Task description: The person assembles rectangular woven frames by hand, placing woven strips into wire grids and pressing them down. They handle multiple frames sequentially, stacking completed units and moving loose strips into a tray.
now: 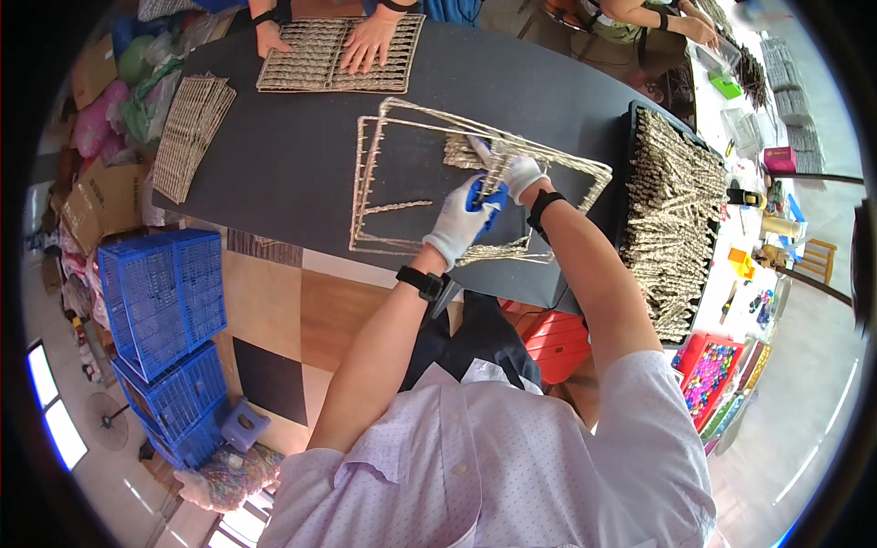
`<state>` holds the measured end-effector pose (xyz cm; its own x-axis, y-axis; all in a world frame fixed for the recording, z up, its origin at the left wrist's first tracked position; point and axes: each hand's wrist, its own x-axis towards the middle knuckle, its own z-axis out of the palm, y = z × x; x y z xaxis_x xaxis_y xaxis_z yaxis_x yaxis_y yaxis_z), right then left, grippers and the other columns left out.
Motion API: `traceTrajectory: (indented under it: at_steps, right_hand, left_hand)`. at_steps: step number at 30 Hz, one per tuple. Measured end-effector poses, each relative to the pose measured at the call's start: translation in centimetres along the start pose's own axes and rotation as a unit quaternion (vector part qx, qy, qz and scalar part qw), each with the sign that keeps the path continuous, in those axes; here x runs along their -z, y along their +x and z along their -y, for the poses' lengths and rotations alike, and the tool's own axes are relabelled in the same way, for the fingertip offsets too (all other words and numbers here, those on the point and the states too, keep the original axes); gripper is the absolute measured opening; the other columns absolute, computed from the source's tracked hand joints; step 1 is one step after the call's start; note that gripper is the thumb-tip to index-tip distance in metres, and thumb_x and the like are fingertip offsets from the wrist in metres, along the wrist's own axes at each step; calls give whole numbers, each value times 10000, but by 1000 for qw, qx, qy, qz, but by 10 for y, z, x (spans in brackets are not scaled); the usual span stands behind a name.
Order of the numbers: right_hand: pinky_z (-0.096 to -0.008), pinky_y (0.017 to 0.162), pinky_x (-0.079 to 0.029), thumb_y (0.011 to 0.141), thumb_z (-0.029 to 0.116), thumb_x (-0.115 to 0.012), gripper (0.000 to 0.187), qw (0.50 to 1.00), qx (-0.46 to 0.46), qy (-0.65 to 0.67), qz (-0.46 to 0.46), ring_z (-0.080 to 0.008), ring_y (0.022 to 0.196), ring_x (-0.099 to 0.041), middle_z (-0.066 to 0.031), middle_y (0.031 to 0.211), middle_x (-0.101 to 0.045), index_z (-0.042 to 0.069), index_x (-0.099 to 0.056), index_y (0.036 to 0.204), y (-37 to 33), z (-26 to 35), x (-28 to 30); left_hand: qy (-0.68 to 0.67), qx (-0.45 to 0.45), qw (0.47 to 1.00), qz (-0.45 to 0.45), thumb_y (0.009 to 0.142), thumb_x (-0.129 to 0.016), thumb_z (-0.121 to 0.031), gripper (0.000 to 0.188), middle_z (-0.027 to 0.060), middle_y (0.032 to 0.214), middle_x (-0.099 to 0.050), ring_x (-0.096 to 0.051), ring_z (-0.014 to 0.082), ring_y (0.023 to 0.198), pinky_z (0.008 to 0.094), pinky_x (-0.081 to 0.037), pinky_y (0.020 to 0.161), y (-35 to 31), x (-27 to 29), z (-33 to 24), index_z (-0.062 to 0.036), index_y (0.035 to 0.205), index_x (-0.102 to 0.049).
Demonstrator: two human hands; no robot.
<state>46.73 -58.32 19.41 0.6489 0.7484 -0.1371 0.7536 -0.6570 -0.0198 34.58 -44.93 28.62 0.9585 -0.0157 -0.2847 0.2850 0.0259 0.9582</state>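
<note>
My left hand, in a white and blue glove, is closed around a bunch of twisted woven strips. My right hand, in a white glove, is closed just right of the strips; what its fingers hold is hidden. Around both hands lie large rectangular frames wrapped in twisted cord, overlapping and slightly skewed. Inside them a loose twisted strip rests on the dark table. Beyond my hands is a short bundle of similar strips, partly covered by a bluish shape I cannot make out.
Right of my hands stands a black tray heaped with twisted strips. Across the table, another person's hands press on a woven panel. More panels lie at the left end. Blue crates stand on the floor at left.
</note>
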Motion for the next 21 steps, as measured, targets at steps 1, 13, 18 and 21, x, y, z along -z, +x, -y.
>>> traceTrajectory:
  at_steps: [1, 13, 18, 21]
  right_hand:
    - [-468, 1022, -392, 934, 275, -454, 649, 1000, 15, -16, 12, -360, 1205, -508, -238, 1382, -424, 178, -173, 1512, 0, 11, 21]
    - [-431, 914, -470, 813, 402, -650, 832, 905, -316, 283, -35, -360, 1078, -583, -214, 1196, -569, 86, -250, 1470, 32, 20, 31]
    - [-461, 879, -470, 851, 281, -593, 654, 948, -243, 181, -99, -365, 1053, -580, -199, 1184, -571, 130, -340, 1436, 26, 25, 31]
    - [-488, 931, -429, 845, 304, -636, 675, 982, -161, 87, -43, -348, 1150, -528, -173, 1280, -526, 147, -348, 1435, 18, 12, 41]
  left_hand:
    - [5, -24, 1000, 3, 857, -637, -37, 298, 16, 862, -631, -545, 59, 693, 240, -473, 587, 0, -3, 4, 9, 1145, -573]
    - [89, -127, 985, -71, 863, -606, -4, 288, 48, 953, -667, -595, 69, 787, 234, -503, 669, -3, -7, 3, -11, 1150, -584]
    - [53, -21, 998, -38, 847, -607, 1, 351, 73, 963, -666, -617, 112, 782, 268, -518, 702, -9, 9, 2, -9, 1193, -549]
    - [-5, -22, 999, -24, 854, -617, -17, 344, 58, 953, -656, -594, 84, 735, 252, -515, 652, -7, 17, 15, -6, 1191, -549]
